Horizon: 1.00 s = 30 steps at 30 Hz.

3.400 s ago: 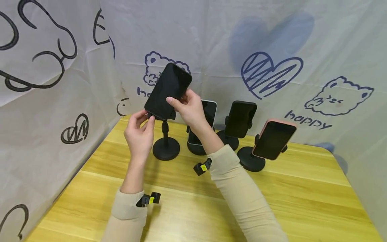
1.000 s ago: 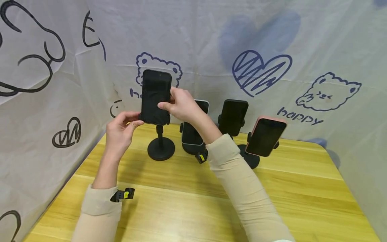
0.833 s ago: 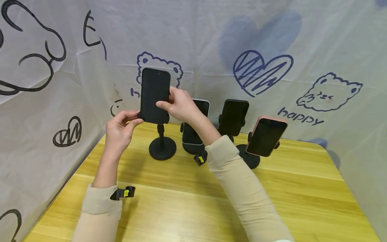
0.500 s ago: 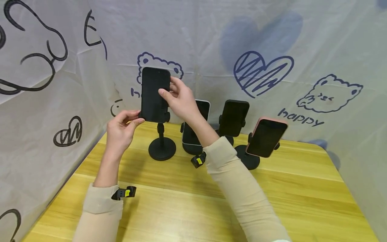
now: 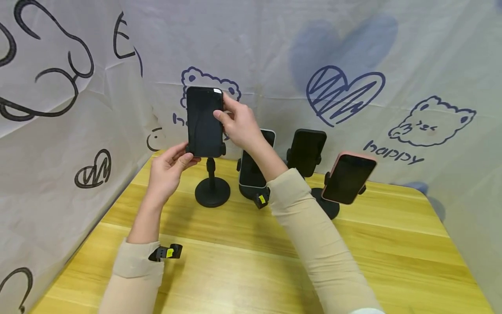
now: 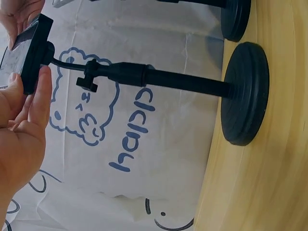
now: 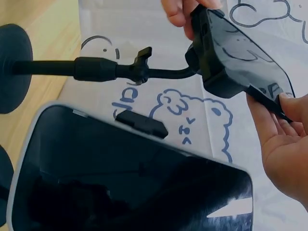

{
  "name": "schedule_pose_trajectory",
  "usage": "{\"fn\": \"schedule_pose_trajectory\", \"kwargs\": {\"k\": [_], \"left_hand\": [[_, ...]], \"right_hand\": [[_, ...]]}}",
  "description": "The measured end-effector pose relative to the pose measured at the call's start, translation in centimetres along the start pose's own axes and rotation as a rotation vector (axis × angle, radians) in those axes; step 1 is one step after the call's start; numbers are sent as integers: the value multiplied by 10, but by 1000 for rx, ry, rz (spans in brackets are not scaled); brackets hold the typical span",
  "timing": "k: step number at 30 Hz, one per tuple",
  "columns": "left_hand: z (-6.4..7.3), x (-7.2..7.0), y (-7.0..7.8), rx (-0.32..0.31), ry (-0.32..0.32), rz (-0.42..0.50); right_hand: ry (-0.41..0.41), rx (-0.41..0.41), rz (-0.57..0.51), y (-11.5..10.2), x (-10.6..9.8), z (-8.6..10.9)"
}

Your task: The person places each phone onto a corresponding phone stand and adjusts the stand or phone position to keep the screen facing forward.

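Note:
A black smartphone (image 5: 204, 120) stands upright in the clamp of a black phone stand (image 5: 212, 192), its dark screen toward me. At the clamp's lower left corner, my left hand (image 5: 166, 172) pinches the clamp, thumb in front and fingers behind. My right hand (image 5: 241, 124) holds the phone's upper right edge, with the thumb on the screen side. From the side, the left wrist view shows the stand's pole (image 6: 183, 84) and my left fingertips (image 6: 43, 91) behind the clamp. In the right wrist view the phone (image 7: 250, 60) sits in the clamp, with my right hand (image 7: 284, 149) at its far end.
To the right stand a white-edged phone (image 5: 252, 170), a black phone (image 5: 307, 152) and a pink-edged phone (image 5: 349, 179), each on its own black stand. The white-edged one lies close below my right forearm. A patterned cloth (image 5: 274, 56) hangs behind the wooden table (image 5: 235, 270).
Since the earliest frame, the tilted phone has turned upright. My right hand has slid up its right edge in the last half second. My left hand stays at the clamp's lower left.

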State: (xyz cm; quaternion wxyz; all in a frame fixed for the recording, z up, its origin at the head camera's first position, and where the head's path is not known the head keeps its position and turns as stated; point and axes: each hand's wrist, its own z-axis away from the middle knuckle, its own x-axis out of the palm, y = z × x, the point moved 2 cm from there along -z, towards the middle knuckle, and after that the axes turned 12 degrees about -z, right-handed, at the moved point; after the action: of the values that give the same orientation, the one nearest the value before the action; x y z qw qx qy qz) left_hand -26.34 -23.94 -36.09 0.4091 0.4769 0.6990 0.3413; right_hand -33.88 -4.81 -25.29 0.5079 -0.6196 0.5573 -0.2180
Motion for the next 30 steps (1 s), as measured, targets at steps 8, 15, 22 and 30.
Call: {"fn": "schedule_pose_trajectory", "kwargs": {"k": [8,15,22,30], "left_hand": [[2,6,5,-35,46,46],[4,9,7,-101,76,64],[6,12,8,-119,101,116],[5,15,8,-165,140,211]], "right_hand": [[-37,-18,57,1,-3,1],[-73,-27,121,2,-3,3],[-86,-34,137,2,-5,5],[-89,-58,124,3,-6,6]]}}
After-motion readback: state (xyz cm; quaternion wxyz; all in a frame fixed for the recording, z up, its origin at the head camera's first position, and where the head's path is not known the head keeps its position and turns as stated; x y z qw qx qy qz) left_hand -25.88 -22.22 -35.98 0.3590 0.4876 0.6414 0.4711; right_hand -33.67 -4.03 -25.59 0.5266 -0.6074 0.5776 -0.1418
